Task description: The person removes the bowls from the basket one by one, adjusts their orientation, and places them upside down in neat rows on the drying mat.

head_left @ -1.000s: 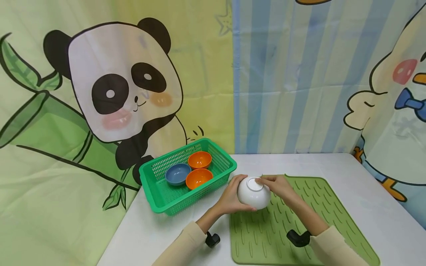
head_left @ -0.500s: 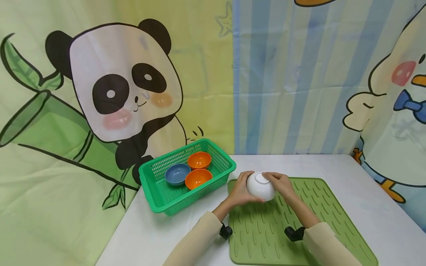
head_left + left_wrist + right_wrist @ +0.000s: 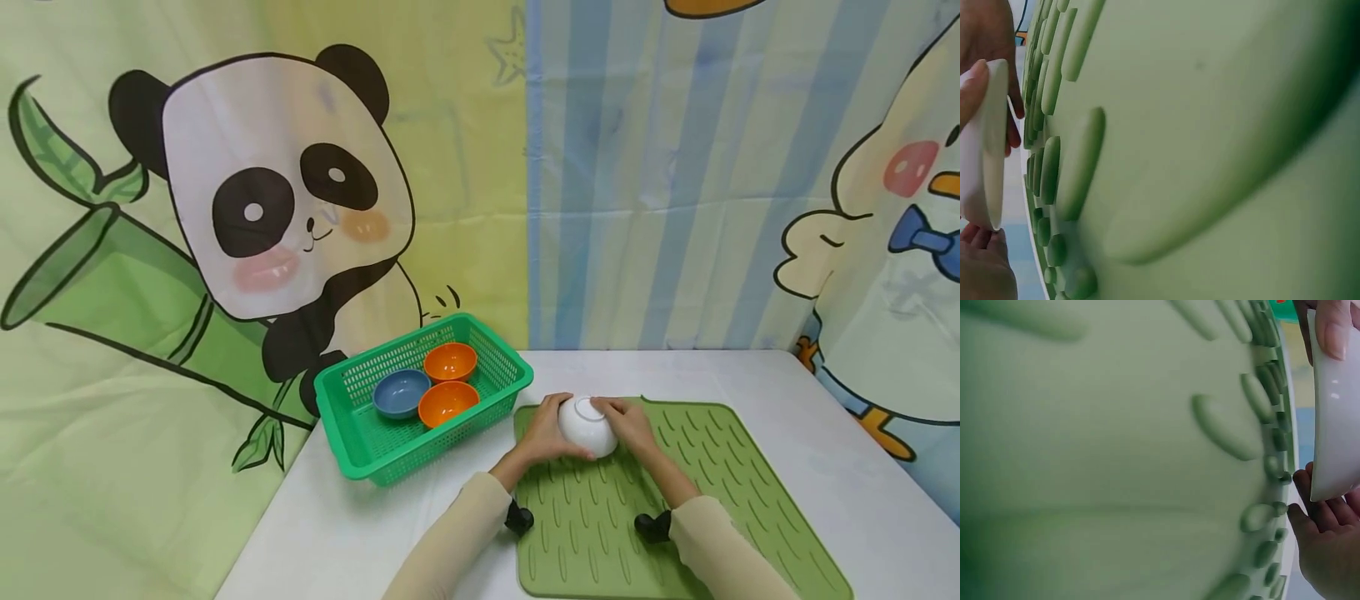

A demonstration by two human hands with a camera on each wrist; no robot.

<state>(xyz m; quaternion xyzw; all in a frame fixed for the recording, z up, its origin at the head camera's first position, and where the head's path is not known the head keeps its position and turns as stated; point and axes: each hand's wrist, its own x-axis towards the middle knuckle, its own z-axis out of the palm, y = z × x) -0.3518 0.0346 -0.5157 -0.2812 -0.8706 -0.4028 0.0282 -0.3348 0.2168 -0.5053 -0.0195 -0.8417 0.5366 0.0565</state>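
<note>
White bowl (image 3: 587, 432) shifted R, upside-down btwn L hand (image 3: 543, 435) & R hand (image 3: 630, 427), both gripping it.

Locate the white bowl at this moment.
In the head view, the white bowl is between the left hand and right hand, base up, over the far left part of the mat.

Head view high, wrist views near mat (image 3: 720, 467)

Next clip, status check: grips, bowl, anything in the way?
Left grip and right grip holding white bowl. Base up, over green mat. No obstruction visible.
</note>
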